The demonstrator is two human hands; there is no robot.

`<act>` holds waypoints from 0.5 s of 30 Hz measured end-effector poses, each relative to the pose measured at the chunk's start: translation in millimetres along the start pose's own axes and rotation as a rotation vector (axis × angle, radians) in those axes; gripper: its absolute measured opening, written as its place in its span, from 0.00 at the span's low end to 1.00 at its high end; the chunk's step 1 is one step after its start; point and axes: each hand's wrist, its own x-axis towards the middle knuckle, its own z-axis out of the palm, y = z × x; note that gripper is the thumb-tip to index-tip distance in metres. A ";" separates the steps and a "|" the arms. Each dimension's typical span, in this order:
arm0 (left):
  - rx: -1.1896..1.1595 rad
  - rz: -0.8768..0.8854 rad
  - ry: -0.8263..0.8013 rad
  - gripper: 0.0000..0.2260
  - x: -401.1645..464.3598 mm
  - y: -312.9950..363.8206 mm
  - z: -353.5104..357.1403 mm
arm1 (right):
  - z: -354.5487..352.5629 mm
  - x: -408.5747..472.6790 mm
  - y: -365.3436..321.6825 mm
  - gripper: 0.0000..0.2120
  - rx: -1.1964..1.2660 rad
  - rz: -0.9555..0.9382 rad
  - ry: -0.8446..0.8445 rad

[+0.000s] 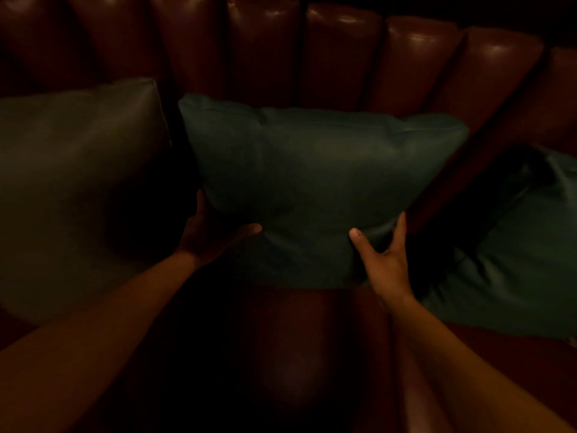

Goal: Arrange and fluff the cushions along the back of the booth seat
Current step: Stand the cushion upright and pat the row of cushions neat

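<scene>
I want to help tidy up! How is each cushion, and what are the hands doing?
Middle cushion: upright against the backrest, held by both hands.
Left cushion: upright, untouched.
Right cushion: slumped, crumpled.
Left hand: grips the middle cushion's lower left edge.
Right hand: pinches its lower right corner.

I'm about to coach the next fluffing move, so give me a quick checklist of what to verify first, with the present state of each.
1. Left hand grips the middle cushion at its lower left: ok.
2. Right hand holds its lower right edge, thumb in front: ok.
3. Middle cushion upright against the backrest: ok.
4. Left cushion upright: ok.
5. Right cushion upright: not ok, slumped.
6. Gaps between cushions even: cannot tell, too dark.
</scene>
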 end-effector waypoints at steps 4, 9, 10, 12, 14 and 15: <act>-0.052 0.027 -0.036 0.69 3.6 -4.7 -11.8 | 7.1 -2.6 -6.0 0.52 -0.015 -0.050 0.032; -0.023 0.073 -0.020 0.71 0.5 0.9 -8.6 | -1.1 -16.6 -16.6 0.53 -0.193 -0.220 0.180; -0.036 0.131 0.046 0.70 -2.1 0.1 -9.8 | -1.2 -23.6 -24.4 0.52 -0.265 -0.312 0.230; -0.023 0.306 0.244 0.64 -14.7 -0.4 -15.9 | 0.7 -37.6 -39.7 0.49 -0.436 -0.552 0.260; 0.102 0.558 0.401 0.55 -34.5 4.2 -20.9 | 8.0 -45.9 -48.4 0.47 -0.628 -0.757 0.187; 0.208 0.688 0.402 0.51 -43.6 9.9 -21.4 | 13.2 -46.5 -51.5 0.48 -0.728 -0.783 0.134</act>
